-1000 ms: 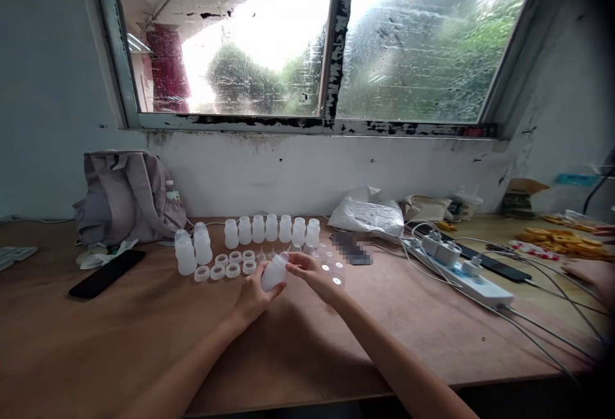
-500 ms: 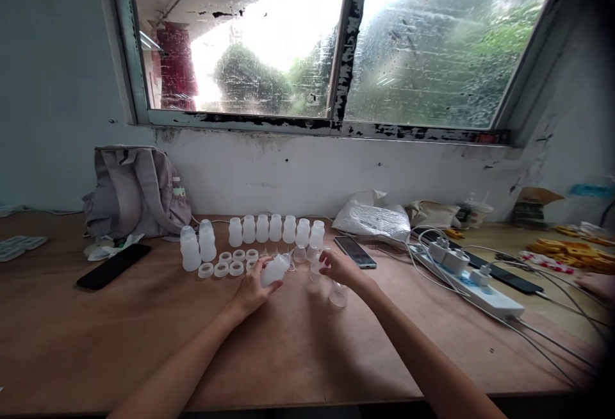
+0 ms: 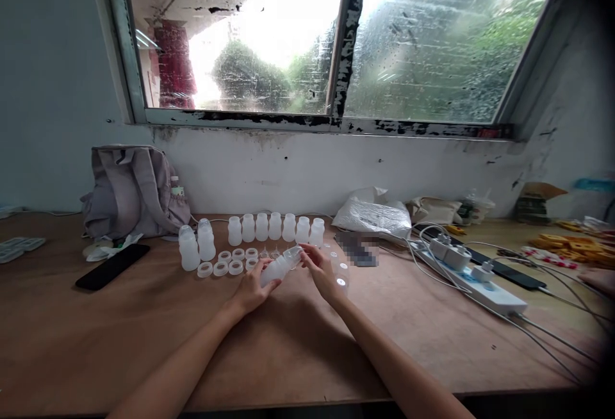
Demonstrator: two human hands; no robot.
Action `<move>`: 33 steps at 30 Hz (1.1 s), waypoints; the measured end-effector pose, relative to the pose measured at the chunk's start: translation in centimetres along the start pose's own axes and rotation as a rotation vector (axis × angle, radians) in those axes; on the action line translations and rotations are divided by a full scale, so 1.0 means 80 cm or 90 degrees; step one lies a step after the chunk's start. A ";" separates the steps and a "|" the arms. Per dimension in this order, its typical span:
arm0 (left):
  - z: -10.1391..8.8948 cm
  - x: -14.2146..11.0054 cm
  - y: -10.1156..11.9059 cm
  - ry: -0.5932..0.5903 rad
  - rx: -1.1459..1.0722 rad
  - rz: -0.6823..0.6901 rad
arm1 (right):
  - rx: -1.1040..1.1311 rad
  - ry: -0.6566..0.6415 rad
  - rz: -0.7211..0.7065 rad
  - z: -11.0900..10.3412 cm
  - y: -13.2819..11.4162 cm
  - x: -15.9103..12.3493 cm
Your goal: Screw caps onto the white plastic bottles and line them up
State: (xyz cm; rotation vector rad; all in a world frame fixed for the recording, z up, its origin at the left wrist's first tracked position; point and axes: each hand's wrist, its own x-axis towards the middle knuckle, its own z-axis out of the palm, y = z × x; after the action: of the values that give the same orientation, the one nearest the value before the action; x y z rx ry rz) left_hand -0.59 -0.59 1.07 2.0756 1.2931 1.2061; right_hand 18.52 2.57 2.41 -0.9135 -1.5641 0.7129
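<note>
My left hand (image 3: 250, 289) is wrapped round a frosted white baby bottle (image 3: 273, 271), tilted with its top up to the right. Over that top sits a clear cap (image 3: 292, 254), pinched by the fingers of my right hand (image 3: 321, 270). Whether the cap is fully seated I cannot tell. Two capped bottles (image 3: 189, 251) stand at the left. Behind my hands runs a row of open bottles (image 3: 262, 228). Several white collar rings (image 3: 220, 269) lie in front of them, beside clear teats (image 3: 264, 252). More clear caps (image 3: 341, 283) stand right of my right hand, partly hidden.
A black phone (image 3: 113, 266) and a grey backpack (image 3: 132, 188) are at the left. Back right are a silvery plastic package (image 3: 372, 214) and a partly blurred phone (image 3: 358, 251). Farther right lie a white power strip (image 3: 494, 297) with cables and yellow items (image 3: 567, 247).
My right hand has moved left from the clear caps to the bottle, bringing a clear cap onto its top. My left hand stays in place, holding the bottle.
</note>
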 end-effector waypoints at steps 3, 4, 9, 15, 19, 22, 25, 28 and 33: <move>-0.004 -0.002 0.007 -0.004 0.027 0.013 | -0.005 -0.014 -0.006 0.004 -0.004 -0.005; -0.006 -0.002 0.009 -0.008 0.033 0.015 | -0.009 -0.014 -0.008 0.004 -0.005 -0.006; -0.004 -0.002 0.008 -0.022 0.043 0.025 | -0.004 -0.008 -0.015 0.008 -0.002 -0.010; 0.007 -0.002 -0.007 0.013 0.115 0.079 | 0.011 -0.017 -0.001 0.016 0.008 -0.011; 0.009 -0.004 -0.010 0.024 0.126 0.102 | 0.034 -0.014 -0.006 0.020 0.005 -0.010; 0.012 -0.003 -0.013 0.024 0.116 0.109 | 0.043 -0.010 -0.015 0.022 0.001 -0.008; 0.018 0.000 -0.019 0.019 0.104 0.097 | 0.044 -0.006 -0.028 0.022 -0.003 -0.005; 0.025 -0.001 -0.025 -0.017 0.076 0.079 | 0.012 -0.001 -0.057 0.021 -0.011 -0.002; 0.037 -0.011 -0.027 -0.091 0.026 0.037 | -0.073 -0.045 -0.157 0.030 -0.017 -0.012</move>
State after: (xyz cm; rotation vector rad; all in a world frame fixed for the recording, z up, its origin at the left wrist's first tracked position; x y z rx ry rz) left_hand 0.56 -0.02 -2.49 2.1983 1.2089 1.0413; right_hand 15.99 1.15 2.63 -0.7672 -1.7584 0.4888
